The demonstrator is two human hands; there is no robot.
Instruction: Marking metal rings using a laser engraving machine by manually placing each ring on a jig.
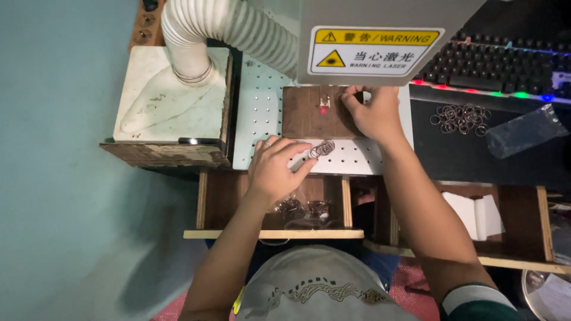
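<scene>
The left hand [275, 166] is resting on the white perforated plate [262, 101], its fingers [300, 169] spread and lying against a small bunch of thin metal rings [322, 148], touching them rather than gripping. The right hand [373, 113] is reaching onto the brown wooden block [306, 116] under the laser head [380, 41], fingers curled at the block's far edge; whether they are pinching a ring there I cannot tell. A red dot is glowing on a tiny part [324, 105] on the block. The rings are looking light, stiff and slippery, likely best pinched one at a time by the rim. A bigger heap of rings [461, 117] is lying on the dark mat beside a clear plastic bag [523, 132], near the keyboard [505, 65]. The laser head is overhanging the block, crowding access, and the ribbed white hose [220, 27] is standing at the left.
</scene>
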